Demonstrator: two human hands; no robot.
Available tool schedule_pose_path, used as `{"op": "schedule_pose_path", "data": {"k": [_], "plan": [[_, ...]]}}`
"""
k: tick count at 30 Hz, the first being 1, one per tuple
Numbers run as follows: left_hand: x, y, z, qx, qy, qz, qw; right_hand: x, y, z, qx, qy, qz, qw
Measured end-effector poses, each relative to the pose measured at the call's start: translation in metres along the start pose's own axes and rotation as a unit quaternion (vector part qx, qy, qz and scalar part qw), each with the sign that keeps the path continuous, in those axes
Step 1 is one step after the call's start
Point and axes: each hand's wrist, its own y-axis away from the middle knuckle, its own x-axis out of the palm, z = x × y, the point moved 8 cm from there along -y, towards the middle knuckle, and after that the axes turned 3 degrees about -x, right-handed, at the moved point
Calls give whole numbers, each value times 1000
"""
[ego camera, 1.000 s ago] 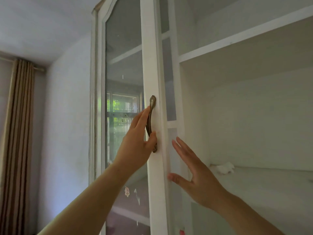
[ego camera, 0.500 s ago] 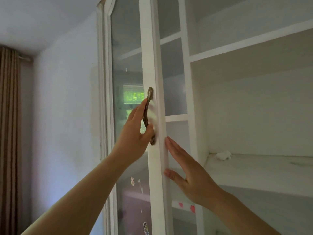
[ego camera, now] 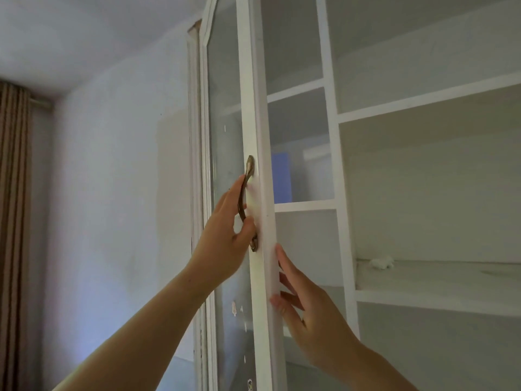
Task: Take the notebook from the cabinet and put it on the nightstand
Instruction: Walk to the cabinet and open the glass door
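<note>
A white cabinet [ego camera: 341, 165] with bare shelves fills the right side. Its glass door [ego camera: 255, 108] stands edge-on to me, swung out. My left hand [ego camera: 225, 235] grips the door's curved bronze handle [ego camera: 247, 201]. My right hand [ego camera: 307, 311] lies flat with fingers apart against the inner edge of the door frame, holding nothing. No notebook shows on the shelves I can see. A blue patch [ego camera: 282, 176] appears behind the glass; I cannot tell what it is.
A small crumpled white scrap [ego camera: 382, 262] lies on the shelf [ego camera: 437, 294] at the right. A plain pale wall [ego camera: 112, 193] runs along the left, with a brown curtain [ego camera: 12, 221] at the far left edge.
The door has swung further out and now faces me nearly edge-on. My left hand stayed on the handle, and my right hand slid onto the door's inner edge. My view shifted left.
</note>
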Motion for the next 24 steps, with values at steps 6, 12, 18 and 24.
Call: {"op": "schedule_pose_path", "data": {"k": [6, 12, 18, 24], "plan": [[-5, 6, 2, -1, 20, 14, 1000, 10, -1, -6, -9, -40, 0, 999], [-12, 4, -2, 5, 49, -3, 999, 5, -10, -3, -49, -49, 4, 998], [-21, 9, -1, -1, 31, 7, 999, 10, -7, 7, -31, -71, -12, 997], [-44, 16, 11, -2, 65, 11, 998, 34, -9, 25, -15, -59, -21, 998]]}}
